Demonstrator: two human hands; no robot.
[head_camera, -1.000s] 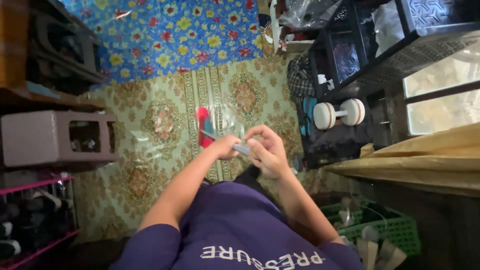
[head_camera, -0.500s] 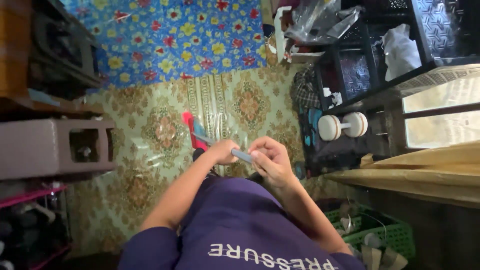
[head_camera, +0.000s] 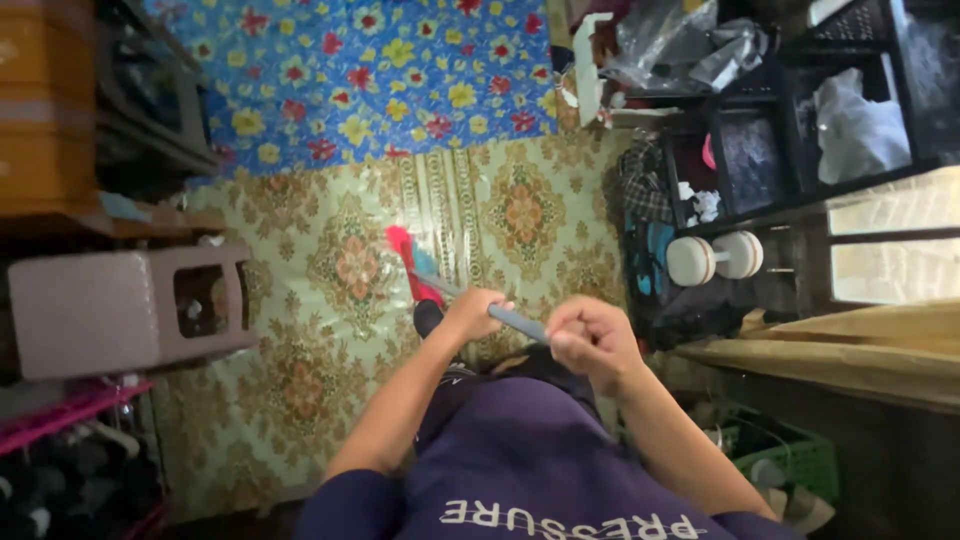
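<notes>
Both hands' grip, left hand (head_camera: 472, 312), right hand (head_camera: 592, 340), grey broom handle (head_camera: 517, 320), red broom head (head_camera: 412, 262)

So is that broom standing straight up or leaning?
Leaning. The broom has its red head on the patterned floor, and its grey handle slants up through the left hand to the right hand.

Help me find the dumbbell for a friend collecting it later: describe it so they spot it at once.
Start at the dark shelf unit on the right of the patterned floor covering. Right below it, beside the bright window, lies the dumbbell. It is the only pale thing with two round end weights joined by a short bar; everything around it is dark cloth and clutter.
</notes>
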